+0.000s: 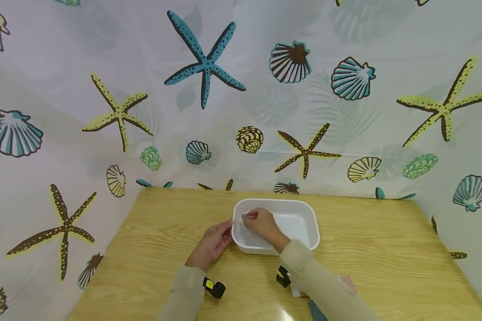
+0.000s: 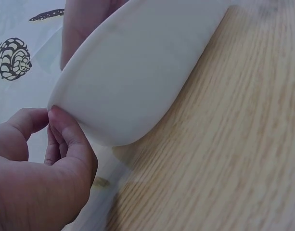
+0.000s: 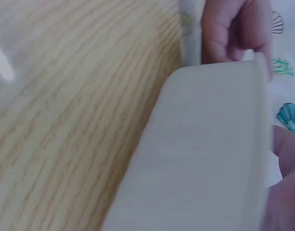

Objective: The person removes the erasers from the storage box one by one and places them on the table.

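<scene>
A white rectangular tub with rounded corners stands on the wooden table. At its left end, my left hand has thumb and forefinger at the rim, and the left wrist view shows these fingertips pinching the edge of the tub. My right hand reaches inside the tub near that same end, with fingers bent and fingertips together. Whether something small sits between those fingertips is hidden. In the right wrist view the tub's side wall covers most of the right hand.
Partly under the right forearm lie a pink flat thing and a dark grey-blue piece on the wooden table. A white curtain with starfish and shells hangs behind and at both sides.
</scene>
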{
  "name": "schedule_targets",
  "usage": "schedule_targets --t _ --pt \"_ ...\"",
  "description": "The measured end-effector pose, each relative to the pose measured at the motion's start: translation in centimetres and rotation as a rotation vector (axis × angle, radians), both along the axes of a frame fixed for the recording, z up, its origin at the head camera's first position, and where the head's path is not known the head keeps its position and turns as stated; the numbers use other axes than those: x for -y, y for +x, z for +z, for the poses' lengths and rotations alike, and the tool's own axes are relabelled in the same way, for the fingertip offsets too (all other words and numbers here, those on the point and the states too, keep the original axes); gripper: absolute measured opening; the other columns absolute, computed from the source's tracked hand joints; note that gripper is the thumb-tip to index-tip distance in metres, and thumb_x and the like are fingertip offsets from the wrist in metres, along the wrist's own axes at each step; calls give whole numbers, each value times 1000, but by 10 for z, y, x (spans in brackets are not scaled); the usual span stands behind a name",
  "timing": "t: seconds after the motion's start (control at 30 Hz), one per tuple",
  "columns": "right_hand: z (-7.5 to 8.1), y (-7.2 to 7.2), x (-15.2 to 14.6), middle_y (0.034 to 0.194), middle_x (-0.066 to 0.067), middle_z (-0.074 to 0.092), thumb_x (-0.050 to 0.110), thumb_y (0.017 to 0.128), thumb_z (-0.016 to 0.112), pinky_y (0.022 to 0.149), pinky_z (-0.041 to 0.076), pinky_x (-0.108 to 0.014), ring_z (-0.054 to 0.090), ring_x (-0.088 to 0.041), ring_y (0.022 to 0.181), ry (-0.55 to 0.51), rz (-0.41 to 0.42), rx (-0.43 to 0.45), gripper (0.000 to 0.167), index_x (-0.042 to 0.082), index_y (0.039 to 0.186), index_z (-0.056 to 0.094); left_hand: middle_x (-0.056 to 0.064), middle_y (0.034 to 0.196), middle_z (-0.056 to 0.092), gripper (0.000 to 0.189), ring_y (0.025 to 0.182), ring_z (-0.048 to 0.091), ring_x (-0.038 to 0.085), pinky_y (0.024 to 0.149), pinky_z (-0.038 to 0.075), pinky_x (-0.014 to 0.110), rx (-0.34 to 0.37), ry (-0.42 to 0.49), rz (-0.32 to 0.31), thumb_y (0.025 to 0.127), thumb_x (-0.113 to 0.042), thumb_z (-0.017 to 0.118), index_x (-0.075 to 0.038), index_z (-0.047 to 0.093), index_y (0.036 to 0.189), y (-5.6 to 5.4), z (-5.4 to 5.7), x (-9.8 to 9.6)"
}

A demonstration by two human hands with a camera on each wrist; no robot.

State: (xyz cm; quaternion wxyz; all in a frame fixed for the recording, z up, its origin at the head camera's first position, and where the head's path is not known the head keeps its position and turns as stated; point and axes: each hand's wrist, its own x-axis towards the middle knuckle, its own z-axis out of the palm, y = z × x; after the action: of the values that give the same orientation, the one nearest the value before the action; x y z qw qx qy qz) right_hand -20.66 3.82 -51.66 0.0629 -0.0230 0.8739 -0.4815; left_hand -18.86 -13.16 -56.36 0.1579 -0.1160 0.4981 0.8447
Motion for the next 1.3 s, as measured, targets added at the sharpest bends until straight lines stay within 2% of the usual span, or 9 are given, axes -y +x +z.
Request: schedule_targets --t 0.13,0.4,0.53,0.7,0.8,0.93,1.0,1.17,1.3 --pt "17 14 -9 85 -3 65 27 84 69 73 50 -31 62 -14 78 -130 -15 71 31 2 101 64 4 88 58 16 74 55 7 67 49 16 3 4 -6 92 -14 59 0 61 100 1 1 0" --pt "40 40 -28 94 -9 64 15 83 65 83 49 -36 64 -19 83 -353 32 162 32 -1 110 61 5 91 59 20 77 56 9 70 50 17 2 15 -9 91 -14 61 1 61 103 0 0 -1" --pt "47 57 -35 99 -10 63 14 83 64 84 49 -37 63 -20 87 -389 65 178 33 -3 112 60 5 92 58 20 79 55 9 71 50 18 10 20 -10 91 -13 60 2 61 105 2 -2 -1" --pt "55 83 -43 97 -8 61 14 82 65 81 50 -37 59 -17 86 -374 81 171 32 -1 110 61 5 92 58 18 79 54 9 70 49 17 14 19 -9 91 -14 61 0 62 103 5 -3 0" --pt "68 100 -48 96 -9 60 11 83 64 79 51 -36 57 -17 85 -355 102 157 30 -2 110 60 4 93 58 22 79 54 9 71 49 17 2 10 -1 91 -16 61 0 61 106 5 -3 0" --pt "66 116 -60 95 -9 60 12 85 65 74 51 -28 57 -19 85 -317 119 128 30 -2 110 59 5 95 58 22 81 55 9 73 50 18 -15 35 -25 92 -14 60 2 61 107 7 2 2" --pt "55 121 -67 95 -8 60 15 84 67 71 51 -23 57 -18 85 -301 119 122 31 -1 110 59 5 94 58 21 81 55 9 73 50 19 -16 43 -27 92 -14 60 1 61 106 8 4 2" --pt "40 139 -82 95 -7 59 17 82 69 72 51 -23 57 -18 84 -235 111 106 33 -1 108 59 5 93 57 22 79 54 9 70 50 18 31 29 11 90 -15 62 1 60 106 5 2 0" --pt "30 157 -90 90 -4 59 16 80 70 68 51 -21 57 -16 80 -147 96 87 32 -1 105 60 5 92 57 21 78 54 9 69 50 17 37 45 12 90 -14 62 1 59 104 4 3 -2"
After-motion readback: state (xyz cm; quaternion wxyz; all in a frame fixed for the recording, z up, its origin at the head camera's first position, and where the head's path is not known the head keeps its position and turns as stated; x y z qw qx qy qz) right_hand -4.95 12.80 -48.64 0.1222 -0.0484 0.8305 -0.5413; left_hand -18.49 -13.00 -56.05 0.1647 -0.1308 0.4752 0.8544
